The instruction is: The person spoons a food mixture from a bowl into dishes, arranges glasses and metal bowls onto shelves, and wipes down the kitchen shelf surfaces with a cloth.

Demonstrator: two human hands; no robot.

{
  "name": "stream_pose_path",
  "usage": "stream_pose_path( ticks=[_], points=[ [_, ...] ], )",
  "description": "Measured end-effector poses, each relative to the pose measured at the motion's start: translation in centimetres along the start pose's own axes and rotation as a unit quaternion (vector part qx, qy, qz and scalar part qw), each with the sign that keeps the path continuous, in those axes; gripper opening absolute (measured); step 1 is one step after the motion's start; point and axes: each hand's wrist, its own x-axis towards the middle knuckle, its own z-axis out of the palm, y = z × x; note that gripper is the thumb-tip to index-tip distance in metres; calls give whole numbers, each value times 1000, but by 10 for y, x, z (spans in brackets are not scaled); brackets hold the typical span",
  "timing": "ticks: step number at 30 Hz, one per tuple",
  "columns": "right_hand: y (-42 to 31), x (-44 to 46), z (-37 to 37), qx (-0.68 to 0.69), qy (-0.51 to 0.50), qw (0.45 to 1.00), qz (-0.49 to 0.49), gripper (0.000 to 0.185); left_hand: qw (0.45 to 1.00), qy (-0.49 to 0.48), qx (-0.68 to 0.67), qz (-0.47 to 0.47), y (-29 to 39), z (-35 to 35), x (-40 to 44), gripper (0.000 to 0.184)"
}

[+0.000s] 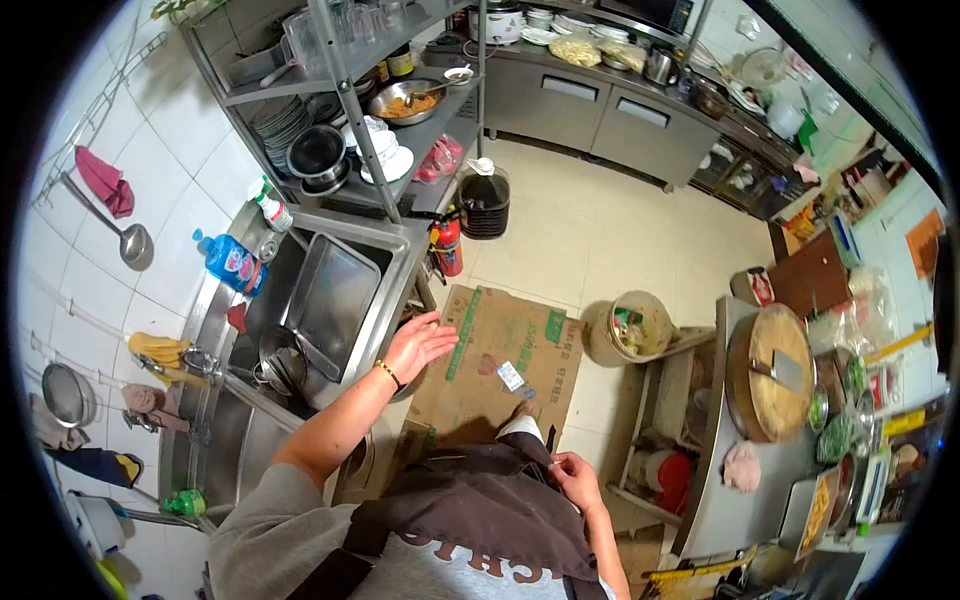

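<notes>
My left hand (418,345) is held out over the edge of the steel sink (400,290), palm partly up, fingers spread and empty. Low at my waist, my right hand (577,478) has its fingers bent against the side of the dark brown apron (470,495); whether it pinches the cloth is too small to tell. Below both hands, a flattened cardboard sheet (500,345) covers the floor, with a small white and blue packet (510,376) on it. A metal tray (335,290) leans inside the sink.
A blue detergent bottle (232,262) stands on the sink's back rim. Beyond the sink are a steel shelf rack (300,90) and a red fire extinguisher (447,247). To the right are a waste bin (640,325) and a counter with a round chopping board (770,400) and cleaver (788,371).
</notes>
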Motion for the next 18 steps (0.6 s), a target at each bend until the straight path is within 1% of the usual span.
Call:
stream_pose_path(
  ticks=[2, 3, 4, 5, 6, 7, 9, 10, 11, 13, 14, 15, 17, 18],
  points=[
    [-4, 4, -10, -24, -23, 999, 29, 17, 998, 18, -48, 34, 5, 5, -1, 56],
    [-36, 86, -38, -27, -29, 999, 21, 17, 998, 20, -48, 44, 44, 13, 81, 56],
    [-25, 85, -38, -20, -35, 999, 26, 17, 996, 54, -60, 38, 41, 6, 79, 55],
    [-37, 133, -64, -28, -19, 999, -19, 17, 993, 52, -72, 77, 64, 17, 121, 53],
    [-36, 153, -76, -36, -12, 999, -22, 16, 988, 67, -110, 86, 72, 16, 140, 51],
    [-41, 165, -90, -41, -28, 999, -17, 16, 982, 87, -150, 77, 81, 19, 150, 50],
    [-73, 215, -117, -9, 13, 1000, -14, 16, 972, 115, -174, 107, 120, 20, 212, 50],
    [-99, 222, -129, 8, 11, 1000, -5, 17, 967, 135, -179, 120, 134, 18, 238, 49],
    [-116, 233, -140, 24, 10, 1000, 3, 17, 965, 131, -189, 128, 146, 6, 267, 47],
    [-143, 259, -154, 3, 22, 1000, -14, 17, 955, 153, -197, 158, 185, -16, 325, 50],
    [-153, 266, -162, -19, 27, 999, -13, 17, 954, 144, -211, 158, 195, -40, 358, 51],
    [-161, 276, -165, -20, 25, 999, -11, 17, 953, 131, -218, 165, 219, -58, 386, 52],
    [-167, 286, -171, 4, 34, 999, -6, 17, 931, 234, -234, 153, 253, -56, 418, 52],
    [-179, 289, -169, 8, 43, 999, 10, 17, 929, 249, -213, 174, 273, -74, 448, 50]
  ],
)
